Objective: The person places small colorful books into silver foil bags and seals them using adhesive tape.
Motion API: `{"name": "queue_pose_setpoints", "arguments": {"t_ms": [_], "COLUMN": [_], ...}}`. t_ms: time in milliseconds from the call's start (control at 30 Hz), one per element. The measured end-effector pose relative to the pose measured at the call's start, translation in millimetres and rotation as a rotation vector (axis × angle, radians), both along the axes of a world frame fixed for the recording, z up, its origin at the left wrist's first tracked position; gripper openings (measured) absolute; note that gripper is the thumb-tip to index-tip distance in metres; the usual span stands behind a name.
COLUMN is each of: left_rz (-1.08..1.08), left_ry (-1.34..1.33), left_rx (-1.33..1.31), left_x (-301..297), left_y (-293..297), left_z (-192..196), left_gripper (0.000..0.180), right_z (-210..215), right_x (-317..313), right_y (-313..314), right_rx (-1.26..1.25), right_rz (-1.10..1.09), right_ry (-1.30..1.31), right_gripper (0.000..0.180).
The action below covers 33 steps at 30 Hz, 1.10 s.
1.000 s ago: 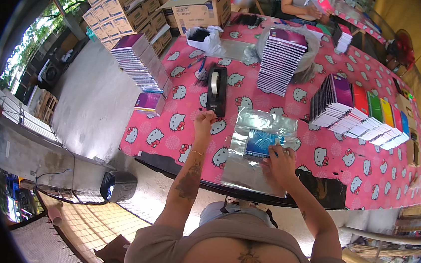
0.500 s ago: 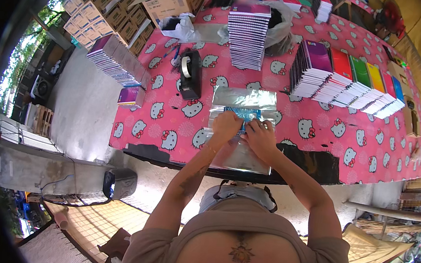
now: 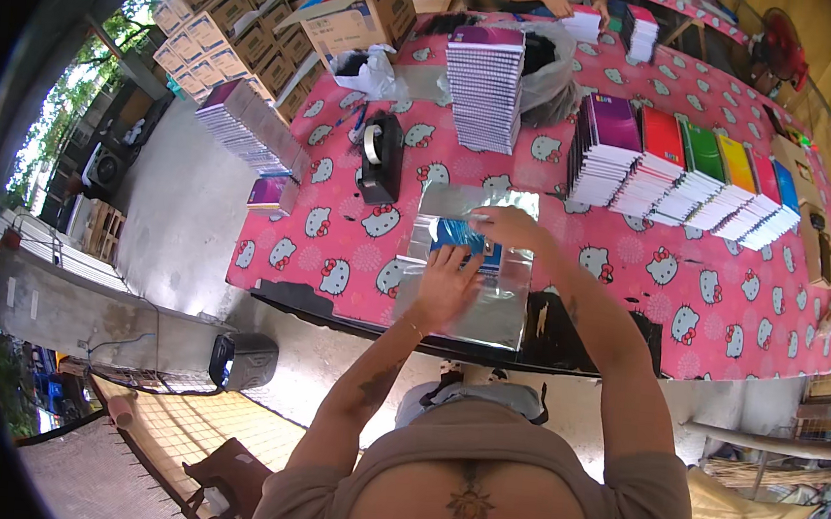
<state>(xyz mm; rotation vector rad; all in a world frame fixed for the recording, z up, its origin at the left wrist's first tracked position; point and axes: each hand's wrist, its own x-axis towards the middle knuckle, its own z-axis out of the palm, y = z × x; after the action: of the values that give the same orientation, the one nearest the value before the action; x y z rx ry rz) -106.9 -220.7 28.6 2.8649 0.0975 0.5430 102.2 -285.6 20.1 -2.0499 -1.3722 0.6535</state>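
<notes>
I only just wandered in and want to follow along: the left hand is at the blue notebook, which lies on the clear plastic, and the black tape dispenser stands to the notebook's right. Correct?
Not quite: the black tape dispenser stands to the notebook's left, as the head view shows. The left hand is at the blue notebook, which lies on the clear plastic.

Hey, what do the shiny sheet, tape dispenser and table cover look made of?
Sheet: glossy plastic film, by its glare and creases. Tape dispenser: probably hard plastic, given its smooth black body, though painted metal is possible. Table cover: perhaps matte printed vinyl, given its ragged front edge; cloth is possible.
</notes>
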Motion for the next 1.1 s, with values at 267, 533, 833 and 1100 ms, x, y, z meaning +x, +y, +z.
{"name": "queue_pose_setpoints", "arguments": {"t_ms": [267, 533, 833, 1100], "left_rz": [0.369, 0.532, 0.574, 0.740], "left_ry": [-0.013, -0.516, -0.320, 0.033], "left_rx": [-0.830, -0.382, -1.305, -0.115], "left_x": [-13.7, 10.9, 18.9, -13.5], "left_y": [34.2, 168.1, 260.3, 255.7], "left_z": [6.8, -28.5, -28.0, -37.2], "left_gripper": [0.040, 0.033, 0.022, 0.015], "right_z": [57.5, 101.9, 111.5, 104.4], "right_x": [24.3, -56.1, -84.0, -100.8], "right_y": [-32.3, -68.0, -37.1, -19.0], "right_rx": [-0.231, 0.457, 0.196, 0.227], "right_rz": [-0.045, 0.059, -0.015, -0.071], "right_ry": [0.678, -0.405, -0.504, -0.539], "right_gripper": [0.090, 0.034, 0.031, 0.039]}}
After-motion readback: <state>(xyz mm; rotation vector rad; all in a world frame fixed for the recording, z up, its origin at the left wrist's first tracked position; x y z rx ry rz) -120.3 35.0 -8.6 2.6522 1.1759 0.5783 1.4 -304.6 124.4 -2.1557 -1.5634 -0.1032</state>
